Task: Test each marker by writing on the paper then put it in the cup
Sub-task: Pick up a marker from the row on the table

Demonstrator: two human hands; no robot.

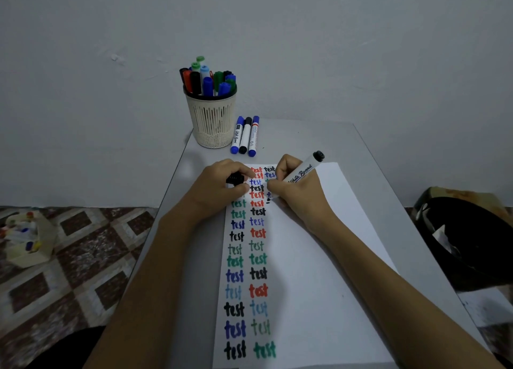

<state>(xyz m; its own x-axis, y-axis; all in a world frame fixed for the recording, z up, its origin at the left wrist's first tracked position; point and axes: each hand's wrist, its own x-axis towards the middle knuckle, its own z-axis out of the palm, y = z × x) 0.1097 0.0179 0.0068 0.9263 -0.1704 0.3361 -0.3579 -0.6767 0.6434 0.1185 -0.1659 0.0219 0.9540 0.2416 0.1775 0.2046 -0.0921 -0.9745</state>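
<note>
My right hand [294, 188] grips a white marker with a black end [305, 170], its tip on the white paper [319, 257] in the third column of writing. My left hand [222, 186] rests on the paper's top left corner and holds the black cap [235, 179]. The paper carries columns of the word "test" in red, blue, black and green. A cream slatted cup [212, 118] at the table's far left holds several markers. Three capped markers [244, 135], two blue and one black, lie side by side right of the cup.
The grey table [388, 202] stands against a plain wall. On the patterned floor to the left sits a cream box [26, 241] with small items. A black bin [472, 243] stands to the right of the table.
</note>
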